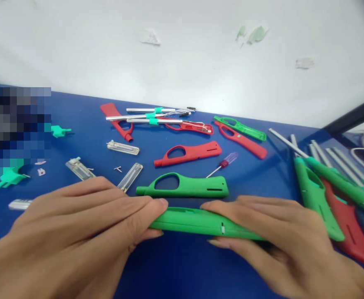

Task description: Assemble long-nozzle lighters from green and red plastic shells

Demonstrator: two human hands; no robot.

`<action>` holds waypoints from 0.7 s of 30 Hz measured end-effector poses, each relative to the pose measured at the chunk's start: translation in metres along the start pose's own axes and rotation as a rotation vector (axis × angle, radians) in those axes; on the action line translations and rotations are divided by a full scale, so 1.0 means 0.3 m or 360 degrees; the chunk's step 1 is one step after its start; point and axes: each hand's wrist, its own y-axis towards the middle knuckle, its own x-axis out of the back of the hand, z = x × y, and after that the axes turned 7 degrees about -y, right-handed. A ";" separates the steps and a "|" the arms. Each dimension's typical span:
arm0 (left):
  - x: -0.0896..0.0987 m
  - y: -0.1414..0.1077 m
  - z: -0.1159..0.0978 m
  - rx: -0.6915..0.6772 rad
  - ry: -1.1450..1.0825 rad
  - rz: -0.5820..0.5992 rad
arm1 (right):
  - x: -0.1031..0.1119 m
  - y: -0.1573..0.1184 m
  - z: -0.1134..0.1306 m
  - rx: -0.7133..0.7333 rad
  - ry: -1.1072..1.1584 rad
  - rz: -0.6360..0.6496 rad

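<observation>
Just this side of the green shell (200, 187) on the blue table (172, 265): green lighter body (188, 222), held two-handed. Left hand (70, 232): grip clamped, thumb and fingers pinching its left end. Right hand (294, 232): same grip, on its right end. Beyond the shell: red shell (197, 153), purple-handled screwdriver (228, 160), metal tubes (166, 121) farther back. Off the shell's left end: clear tanks (123, 148). Well right of it: lighter pile (320, 199), green and red.
</observation>
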 end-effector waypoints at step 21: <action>-0.033 0.094 -0.062 -0.0149 0.0088 -0.0124 | -0.015 -0.025 0.004 -0.0194 -0.0229 -0.0093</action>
